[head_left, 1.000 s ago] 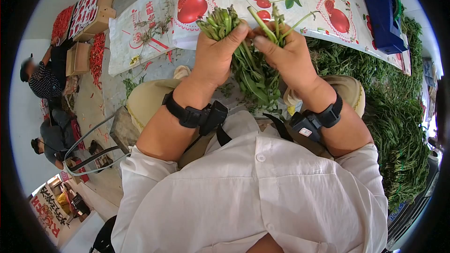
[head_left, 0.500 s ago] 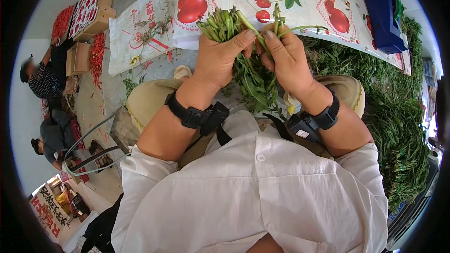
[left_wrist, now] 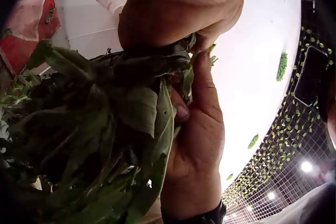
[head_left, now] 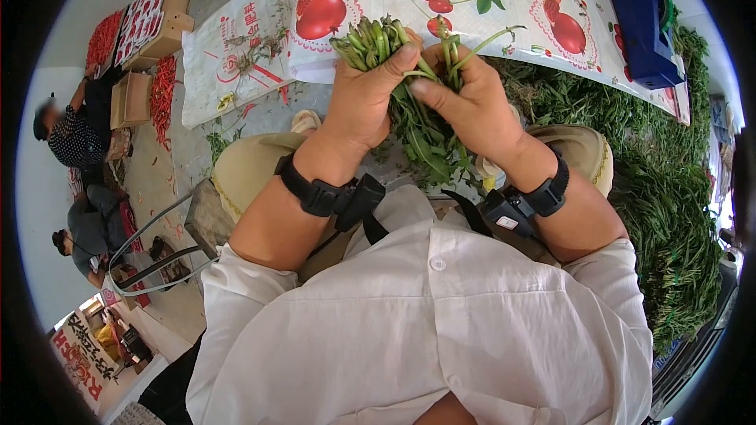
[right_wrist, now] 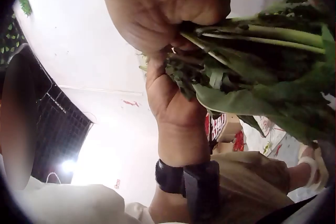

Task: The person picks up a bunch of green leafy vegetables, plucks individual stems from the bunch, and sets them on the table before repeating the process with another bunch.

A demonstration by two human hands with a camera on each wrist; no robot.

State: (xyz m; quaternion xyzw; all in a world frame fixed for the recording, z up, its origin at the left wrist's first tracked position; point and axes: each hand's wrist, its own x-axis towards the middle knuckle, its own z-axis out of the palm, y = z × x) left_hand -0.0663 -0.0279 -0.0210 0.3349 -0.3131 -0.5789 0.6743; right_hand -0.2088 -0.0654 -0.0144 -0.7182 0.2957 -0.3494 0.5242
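In the head view my left hand (head_left: 361, 96) grips a bunch of leafy green stalks (head_left: 368, 45), cut ends up, with the leaves hanging below between my knees. My right hand (head_left: 475, 104), close beside it, pinches a few separate stems (head_left: 450, 57) between thumb and fingers; one thin stem sticks out to the right. The left wrist view has the dark hanging leaves (left_wrist: 121, 108) in front of my right hand (left_wrist: 197, 134). From the right wrist view, long leaves (right_wrist: 262, 87) spread out under both hands, and my left hand (right_wrist: 176, 100) is partly hidden behind them.
Ahead is a surface with a fruit-printed cover (head_left: 504, 24), a blue tape dispenser (head_left: 639, 24) on its right. Heaped greens (head_left: 669, 244) lie at right. A white sack (head_left: 236, 55) with plant scraps lies at left. Further left, two people sit near red chillies (head_left: 164, 94) and cardboard boxes (head_left: 131, 98).
My right hand first drew a little away from the bunch with its stems, then turned back toward it, thumb now near the left hand. The left hand keeps its grip almost in place.
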